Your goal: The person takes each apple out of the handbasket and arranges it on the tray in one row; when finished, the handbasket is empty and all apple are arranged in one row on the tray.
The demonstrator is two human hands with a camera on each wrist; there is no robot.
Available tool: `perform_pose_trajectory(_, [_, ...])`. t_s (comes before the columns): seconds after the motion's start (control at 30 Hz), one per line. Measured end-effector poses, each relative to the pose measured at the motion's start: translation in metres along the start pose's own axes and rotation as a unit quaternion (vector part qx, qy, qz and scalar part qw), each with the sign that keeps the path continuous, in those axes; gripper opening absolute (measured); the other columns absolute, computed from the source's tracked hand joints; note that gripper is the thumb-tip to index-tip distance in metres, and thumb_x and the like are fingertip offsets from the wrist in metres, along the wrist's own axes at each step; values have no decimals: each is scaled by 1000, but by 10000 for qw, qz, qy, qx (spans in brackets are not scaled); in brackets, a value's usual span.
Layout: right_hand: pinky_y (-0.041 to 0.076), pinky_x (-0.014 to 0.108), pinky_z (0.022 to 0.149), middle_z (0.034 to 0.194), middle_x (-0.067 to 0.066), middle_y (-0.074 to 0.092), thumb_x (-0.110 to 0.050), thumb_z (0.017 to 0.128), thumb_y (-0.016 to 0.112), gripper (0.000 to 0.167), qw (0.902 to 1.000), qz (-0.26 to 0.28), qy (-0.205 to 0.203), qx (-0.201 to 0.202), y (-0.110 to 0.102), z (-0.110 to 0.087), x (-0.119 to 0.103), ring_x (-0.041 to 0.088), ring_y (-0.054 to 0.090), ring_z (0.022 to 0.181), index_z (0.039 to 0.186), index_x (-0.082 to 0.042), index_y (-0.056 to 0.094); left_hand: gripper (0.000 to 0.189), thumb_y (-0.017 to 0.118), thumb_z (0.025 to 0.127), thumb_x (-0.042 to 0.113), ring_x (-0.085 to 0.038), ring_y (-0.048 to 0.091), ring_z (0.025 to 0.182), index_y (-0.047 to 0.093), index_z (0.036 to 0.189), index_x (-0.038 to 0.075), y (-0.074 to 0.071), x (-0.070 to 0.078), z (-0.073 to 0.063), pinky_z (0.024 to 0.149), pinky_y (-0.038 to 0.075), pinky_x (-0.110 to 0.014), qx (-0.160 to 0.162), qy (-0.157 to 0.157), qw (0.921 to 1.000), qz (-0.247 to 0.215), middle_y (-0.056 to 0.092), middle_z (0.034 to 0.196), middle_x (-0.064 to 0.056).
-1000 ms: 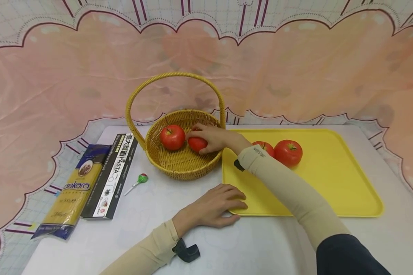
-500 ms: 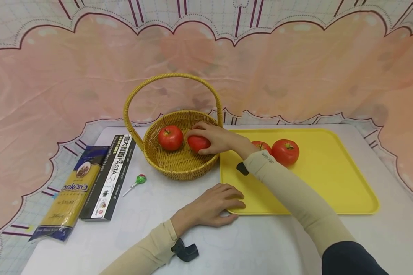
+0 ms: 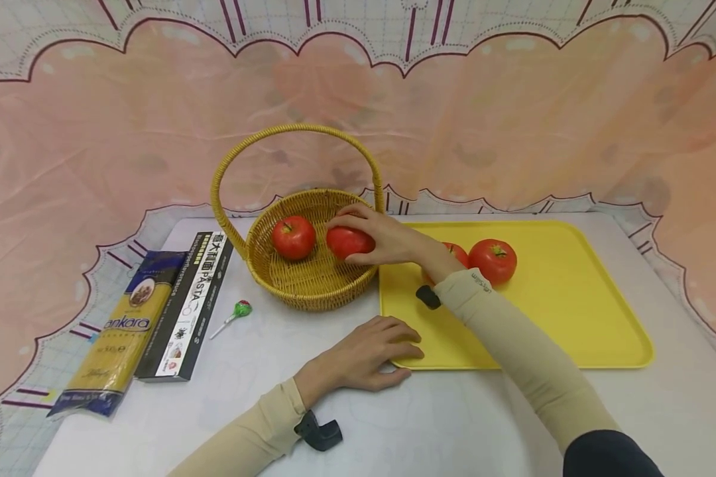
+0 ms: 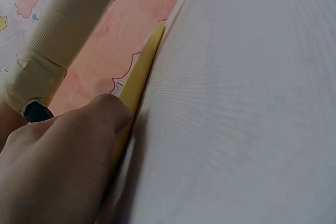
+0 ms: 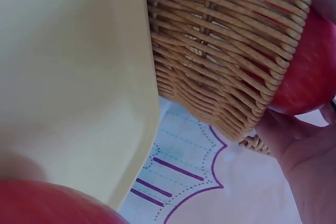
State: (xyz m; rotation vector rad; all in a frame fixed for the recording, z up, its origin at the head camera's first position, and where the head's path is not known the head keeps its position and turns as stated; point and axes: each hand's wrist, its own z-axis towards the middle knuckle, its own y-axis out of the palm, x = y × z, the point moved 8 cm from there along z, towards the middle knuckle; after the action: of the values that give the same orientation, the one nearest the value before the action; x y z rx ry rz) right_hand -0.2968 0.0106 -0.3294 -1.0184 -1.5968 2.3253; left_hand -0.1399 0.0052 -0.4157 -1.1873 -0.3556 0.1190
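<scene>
In the head view my right hand [image 3: 388,240] grips a red apple [image 3: 349,243] at the right side of the wicker basket [image 3: 322,301]. The right wrist view has this apple [image 5: 312,69] level with the basket's rim, fingers around its sides. Another red apple [image 3: 294,237] lies inside the basket, to the left. My left hand [image 3: 370,351] rests at the near left corner of the yellow tray [image 3: 579,318], fingers spread over its edge. Up close, the left thumb lies along the tray's rim [image 4: 137,80]. Two more red apples, one [image 3: 492,261] partly in front of the other [image 3: 457,253], sit on the tray.
Left of the basket lie a lollipop [image 3: 236,312], a black pasta box [image 3: 185,311] and a yellow and blue pasta bag [image 3: 119,338]. The basket's tall handle [image 3: 298,127] arches above it. A patterned cloth [image 3: 501,132] hangs behind the white table [image 3: 453,424].
My right hand has raised the apple from the basket's floor toward its rim and shifted slightly right. The left hand keeps its place on the tray's corner.
</scene>
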Motion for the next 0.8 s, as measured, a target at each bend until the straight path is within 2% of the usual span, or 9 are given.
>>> perform_pose_trajectory(0.23, [46,41,97,142,6,35,-36,84,68,55,9991,235,-99,330,-7,-8,-4,22,44,123,135,-28,47,28,54,91,38,-12,48,118,63,115,27,0,-2,0,103,38,-30,-22,-29,10000,-19,57,123,7])
perform_pose_trajectory(0.63, [46,44,98,145,6,32,-34,83,69,56,9953,628,142,719,-20,-29,-5,23,47,123,135,-31,47,28,54,91,38,-12,49,118,63,115,27,1,-2,-1,102,38,-30,6,-7,10000,-77,57,124,7])
perform_pose_trajectory(0.8, [46,45,98,147,1,30,-33,82,71,58,9925,763,290,905,-24,-40,-3,23,48,123,135,-32,47,28,54,91,38,-12,48,118,63,115,27,1,-1,-1,102,38,-30,-42,-22,9999,-101,57,124,7])
